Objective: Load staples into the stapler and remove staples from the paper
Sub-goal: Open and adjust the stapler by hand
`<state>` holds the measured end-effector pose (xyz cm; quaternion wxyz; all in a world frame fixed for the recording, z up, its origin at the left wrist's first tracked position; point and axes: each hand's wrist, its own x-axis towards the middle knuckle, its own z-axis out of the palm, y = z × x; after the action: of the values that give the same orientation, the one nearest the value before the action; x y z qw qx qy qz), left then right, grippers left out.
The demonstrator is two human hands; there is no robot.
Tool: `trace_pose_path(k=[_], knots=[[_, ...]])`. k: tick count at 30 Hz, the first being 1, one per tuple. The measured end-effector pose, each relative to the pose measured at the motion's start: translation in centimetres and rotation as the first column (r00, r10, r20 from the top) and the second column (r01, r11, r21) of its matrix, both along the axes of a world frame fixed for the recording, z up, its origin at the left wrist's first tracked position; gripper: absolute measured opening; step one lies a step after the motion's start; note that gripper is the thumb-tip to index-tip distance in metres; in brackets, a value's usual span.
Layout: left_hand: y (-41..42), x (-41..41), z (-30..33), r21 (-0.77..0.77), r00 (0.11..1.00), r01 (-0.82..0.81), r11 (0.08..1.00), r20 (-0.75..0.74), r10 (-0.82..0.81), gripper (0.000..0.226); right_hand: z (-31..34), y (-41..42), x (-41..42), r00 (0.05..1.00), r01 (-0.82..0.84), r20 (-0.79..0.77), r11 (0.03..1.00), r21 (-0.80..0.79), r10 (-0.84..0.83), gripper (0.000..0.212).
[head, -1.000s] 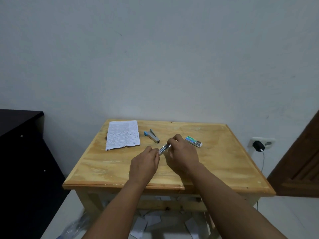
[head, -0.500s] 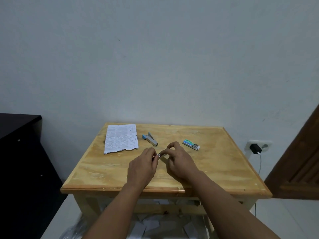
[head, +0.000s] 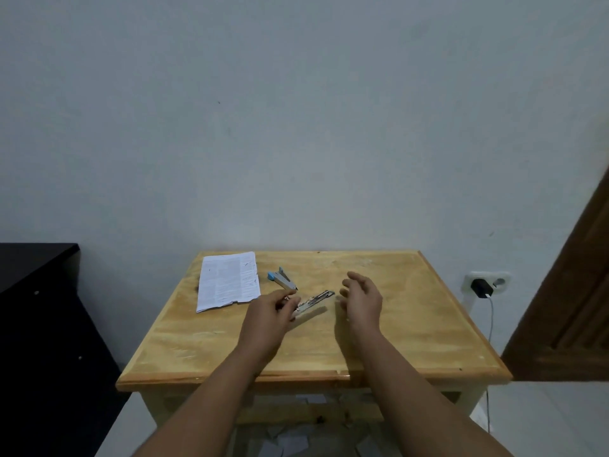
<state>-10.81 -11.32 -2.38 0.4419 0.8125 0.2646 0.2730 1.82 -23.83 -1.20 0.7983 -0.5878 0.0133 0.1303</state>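
Note:
On the wooden table (head: 412,328), my left hand (head: 270,311) grips the near end of a slim silver stapler (head: 314,301). Its far end points up and to the right, just above the tabletop. My right hand (head: 361,296) hovers to the right of it, fingers apart and slightly curled, not touching the stapler. A printed sheet of paper (head: 227,280) lies at the table's back left. A small blue-and-grey stapling tool (head: 281,280) rests between the paper and my left hand. The green staple box seen earlier is out of sight behind my right hand.
A black cabinet (head: 39,291) stands to the left of the table. On the right, a wall socket holds a black charger (head: 481,286) with a white cable, next to a brown wooden door (head: 566,308). Paper scraps lie on the floor (head: 290,437) under the table.
My right hand has let go of the silver stapler and moved right, over the staple box. My left hand alone now holds the stapler. The camera view shifted slightly.

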Motion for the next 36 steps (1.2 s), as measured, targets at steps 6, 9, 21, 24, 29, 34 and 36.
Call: trace_pose_path(k=[6, 9, 21, 24, 29, 34, 36], knots=[[-0.2, 2.8, 4.6, -0.579, 0.992, 0.060, 0.813, -0.057, -0.113, 0.017, 0.4, 0.3, -0.1, 0.834, -0.036, -0.383, 0.731, 0.681, 0.398, 0.063], [-1.1, 2.9, 5.0, -0.794, 0.946, 0.018, 0.608, -0.183, -0.266, 0.023, 1.3, 0.8, -1.2, 0.813, -0.019, -0.366, 0.648, 0.762, 0.454, 0.073], [-3.2, 2.7, 5.3, -0.947, 0.960, 0.000, 0.320, -0.089, -0.265, 0.021, 0.5, 0.9, -1.4, 0.753, 0.125, -0.512, 0.673, 0.729, 0.414, 0.061], [-3.0, 2.4, 5.2, -0.941, 0.965, -0.015, 0.339, -0.103, -0.242, 0.019, 0.2, 1.1, -0.9, 0.763, 0.097, -0.513, 0.715, 0.692, 0.393, 0.060], [-2.2, 1.7, 4.9, -0.896, 0.973, 0.013, 0.444, -0.091, -0.212, 0.024, 0.4, 0.8, 0.3, 0.834, 0.035, -0.488, 0.859, 0.511, 0.257, 0.057], [-1.7, 1.9, 5.2, -0.592, 0.987, 0.059, 0.803, -0.084, -0.134, 0.020, 0.6, -1.4, 3.6, 0.972, -0.080, -0.233, 0.980, -0.181, 0.036, 0.056], [-1.6, 2.1, 4.9, -0.295, 0.987, 0.018, 0.955, -0.150, -0.065, 0.014, 0.7, -2.4, 5.4, 0.993, -0.101, -0.011, 0.825, -0.556, 0.114, 0.049]])
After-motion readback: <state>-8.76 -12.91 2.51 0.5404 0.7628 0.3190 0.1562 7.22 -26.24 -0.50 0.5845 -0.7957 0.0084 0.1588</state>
